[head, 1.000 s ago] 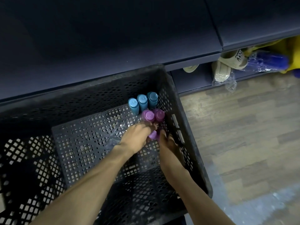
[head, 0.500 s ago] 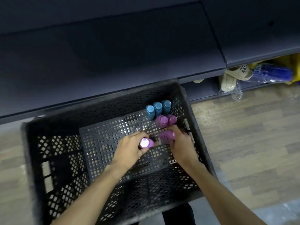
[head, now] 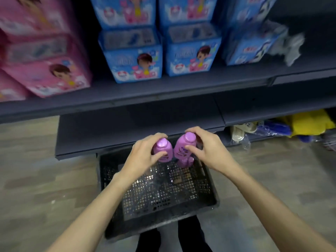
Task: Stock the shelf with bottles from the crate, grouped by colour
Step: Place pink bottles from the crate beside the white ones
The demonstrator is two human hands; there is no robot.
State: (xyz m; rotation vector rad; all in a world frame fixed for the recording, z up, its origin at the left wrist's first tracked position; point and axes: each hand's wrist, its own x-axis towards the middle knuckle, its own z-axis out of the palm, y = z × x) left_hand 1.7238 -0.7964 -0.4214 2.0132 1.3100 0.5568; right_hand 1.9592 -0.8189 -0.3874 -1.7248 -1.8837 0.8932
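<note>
Both bare forearms are reaching forward and converging, with the hands side by side. The left hand (head: 143,155) is curling its fingers and thumb round a purple bottle (head: 163,151), the cap poking out above the fingers. The right hand (head: 207,150) is gripping a second purple bottle (head: 184,146), thumb across its front.

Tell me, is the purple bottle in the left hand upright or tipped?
Roughly upright: the purple bottle shows its cap on top, label below, gripped by the left hand above the crate.
</note>
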